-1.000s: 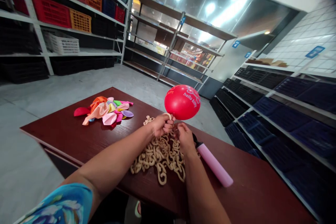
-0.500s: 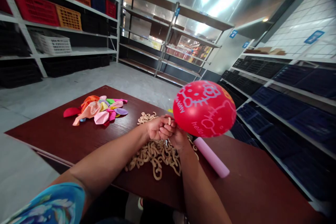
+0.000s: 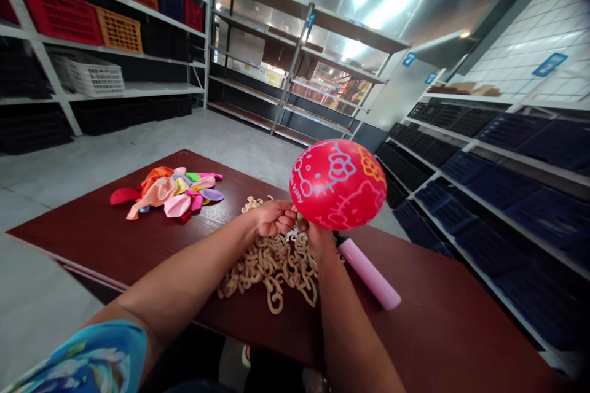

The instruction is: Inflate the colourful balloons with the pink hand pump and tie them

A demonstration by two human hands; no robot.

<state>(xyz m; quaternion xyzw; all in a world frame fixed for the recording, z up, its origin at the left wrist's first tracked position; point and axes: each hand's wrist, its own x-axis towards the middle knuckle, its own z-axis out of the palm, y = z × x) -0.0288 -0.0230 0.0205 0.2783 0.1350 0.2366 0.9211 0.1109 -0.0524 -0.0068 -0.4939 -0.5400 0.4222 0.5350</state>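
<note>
An inflated red balloon (image 3: 338, 184) with cartoon cat prints floats just above the dark red table (image 3: 442, 325). My left hand (image 3: 275, 217) is closed in a pinch at the balloon's neck. My right hand (image 3: 317, 238) sits right beside it under the balloon, fingers curled at the same neck, largely hidden by the balloon. Below both hands lies a heap of beige plastic chain links (image 3: 271, 264). A pink hand pump (image 3: 367, 272) lies on the table just right of my right wrist.
A pile of flat, uninflated balloons (image 3: 168, 194) in many colours lies at the table's far left. Metal shelving with red, orange and white crates (image 3: 94, 77) lines the left wall; shelves of dark bins (image 3: 502, 196) run along the right.
The balloon swung from upright to the right and toward me, then turned back a little, showing its cat print. Both hands came together at its neck and stay there.
</note>
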